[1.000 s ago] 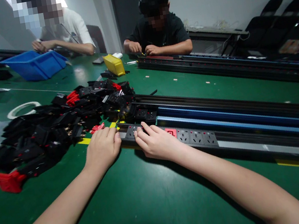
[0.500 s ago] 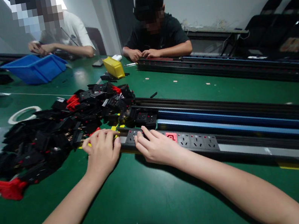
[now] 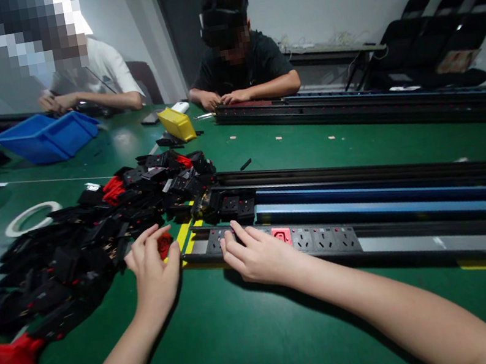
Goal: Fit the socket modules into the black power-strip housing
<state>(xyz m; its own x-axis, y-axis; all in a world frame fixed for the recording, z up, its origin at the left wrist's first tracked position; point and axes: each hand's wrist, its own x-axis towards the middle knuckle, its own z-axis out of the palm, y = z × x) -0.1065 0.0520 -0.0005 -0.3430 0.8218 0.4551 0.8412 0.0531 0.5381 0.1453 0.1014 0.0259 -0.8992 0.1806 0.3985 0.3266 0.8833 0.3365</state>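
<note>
Green bench (image 3: 224,334) across the lower view. From far left: blue bin (image 3: 45,140), then a heap of loose black socket modules (image 3: 101,224) nearer the camera. Left grip (image 3: 152,275) has just left the end of the power strip (image 3: 388,244) and is now at the heap's right edge, thumb and fingers parted about a red module (image 3: 165,245); can't tell if it's grasped. Yellow tape (image 3: 185,235) shows between that hand and the strip, which lies along the bench, running off right. Right grip (image 3: 255,254) stays put, fingers bent over sockets near the strip's left end; pinching or only resting, can't tell. So only one hand is on the strip now, the other among loose parts. Further right, a red socket (image 3: 282,236) and three black sockets (image 3: 325,240) sit in the strip.
</note>
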